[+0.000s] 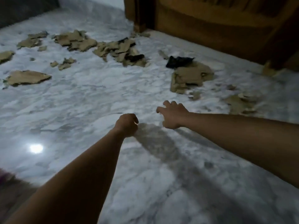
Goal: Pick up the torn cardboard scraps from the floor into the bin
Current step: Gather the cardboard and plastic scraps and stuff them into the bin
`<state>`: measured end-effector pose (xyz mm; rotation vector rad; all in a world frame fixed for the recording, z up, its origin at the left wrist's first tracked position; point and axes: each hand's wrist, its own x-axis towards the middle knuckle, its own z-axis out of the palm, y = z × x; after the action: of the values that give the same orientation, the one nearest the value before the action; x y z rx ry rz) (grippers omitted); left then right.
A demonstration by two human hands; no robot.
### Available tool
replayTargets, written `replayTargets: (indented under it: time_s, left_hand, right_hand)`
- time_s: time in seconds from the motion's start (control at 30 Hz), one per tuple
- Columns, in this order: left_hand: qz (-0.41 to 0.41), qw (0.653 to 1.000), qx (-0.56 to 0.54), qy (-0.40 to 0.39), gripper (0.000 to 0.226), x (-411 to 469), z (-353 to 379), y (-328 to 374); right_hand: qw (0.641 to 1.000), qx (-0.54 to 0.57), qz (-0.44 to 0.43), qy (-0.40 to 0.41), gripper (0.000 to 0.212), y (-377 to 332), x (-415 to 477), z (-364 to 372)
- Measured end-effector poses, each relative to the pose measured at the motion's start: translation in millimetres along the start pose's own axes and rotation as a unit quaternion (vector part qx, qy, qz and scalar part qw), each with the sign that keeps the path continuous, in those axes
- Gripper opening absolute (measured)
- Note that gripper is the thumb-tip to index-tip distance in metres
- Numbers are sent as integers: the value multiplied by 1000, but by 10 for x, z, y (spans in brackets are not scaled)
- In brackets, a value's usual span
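Torn brown cardboard scraps lie scattered over the marble floor (90, 97). A large flat scrap (27, 77) sits at the left, a heap (76, 40) farther back, another heap with dark pieces (123, 50) in the middle, and a folded pile (191, 76) at the right. Smaller scraps (241, 102) lie at the far right. My left hand (127, 124) hovers over bare floor, fingers curled, holding nothing. My right hand (172, 115) is stretched out beside it with fingers spread and bent, empty, short of the folded pile. No bin is in view.
A wooden door and frame (210, 21) stand at the back right. A black object (178, 61) lies just behind the folded pile. A dark wall or furniture (24, 8) fills the back left corner. A light reflection (36, 148) shines on the floor.
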<state>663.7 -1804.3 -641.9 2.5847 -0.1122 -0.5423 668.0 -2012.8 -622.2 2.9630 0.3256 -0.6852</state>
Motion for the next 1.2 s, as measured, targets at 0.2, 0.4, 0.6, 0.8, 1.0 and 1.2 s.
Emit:
replayTargets:
  time_s: [0.2,0.4,0.6,0.8,1.0,1.2]
  left_hand:
    - [113,990,30,-80,31,508,767,1162]
    - [174,982,67,-39,37,978,1040,1704]
    - [265,958,68,82,65,1654,978,2008]
    - [213,968,129,-31,112,2163,1156,1999]
    - [349,906,144,191,25,1726,1194,1897]
    - [449,868,158,142,24,1598,1018,1911]
  right_hand:
    - [963,125,240,-16,76,1520,-475,708]
    - [845,285,449,61,110,2274,-512,1004]
    - [837,326,426,110,104,2581,-274,1205]
    - [820,156,427,348,39,2299,-220,1412]
    - [855,208,361,310,45,2285,-284,1302]
    - [808,368,223,403,33,2053,-319,1035]
